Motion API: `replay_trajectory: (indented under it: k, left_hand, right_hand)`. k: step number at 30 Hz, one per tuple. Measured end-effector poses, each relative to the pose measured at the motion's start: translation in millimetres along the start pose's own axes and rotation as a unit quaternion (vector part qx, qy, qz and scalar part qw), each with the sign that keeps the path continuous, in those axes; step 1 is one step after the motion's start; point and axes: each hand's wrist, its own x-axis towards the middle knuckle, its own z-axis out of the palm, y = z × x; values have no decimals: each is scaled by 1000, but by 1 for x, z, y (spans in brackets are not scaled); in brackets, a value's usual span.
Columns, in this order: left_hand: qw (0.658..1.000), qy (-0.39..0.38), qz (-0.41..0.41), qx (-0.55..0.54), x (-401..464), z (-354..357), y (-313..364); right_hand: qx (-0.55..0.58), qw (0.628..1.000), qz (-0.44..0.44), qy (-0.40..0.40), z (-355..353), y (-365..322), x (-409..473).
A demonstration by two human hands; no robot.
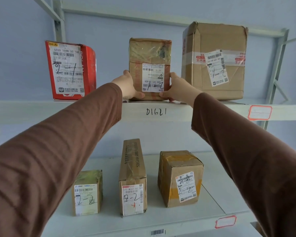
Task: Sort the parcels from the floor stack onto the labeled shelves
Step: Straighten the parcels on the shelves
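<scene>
pale blue wall [15,65], brown sleeves [58,142]

The middle parcel [149,53] was brown cardboard under glossy, wrinkled tape, its label [153,77] matt white paper; the shelf [161,112] was painted metal.

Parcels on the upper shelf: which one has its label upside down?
The middle brown parcel, held by both hands; its label text reads inverted, while the red box label reads upright.

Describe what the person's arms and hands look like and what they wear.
Both arms wear long brown sleeves of a soft, finely ribbed knit that end at the wrists. The left hand and right hand are bare: no gloves, and no rings, watch or markings show.
</scene>
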Motion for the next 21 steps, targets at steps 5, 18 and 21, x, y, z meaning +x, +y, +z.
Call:
replay_trajectory:
  k: [5,18,21]
  left_hand:
    - [1000,0,-24,-1,10,4,2]
    - [998,53,28,12,-3,-3,-1]
    - [988,108,110,13,-23,-13,-8]
  right_hand:
    - [-5,1000,14,-19,4,-1,13]
    - [-5,998,-30,55,-3,-13,-1]
    - [3,990,-79,119,-1,-30,-11]
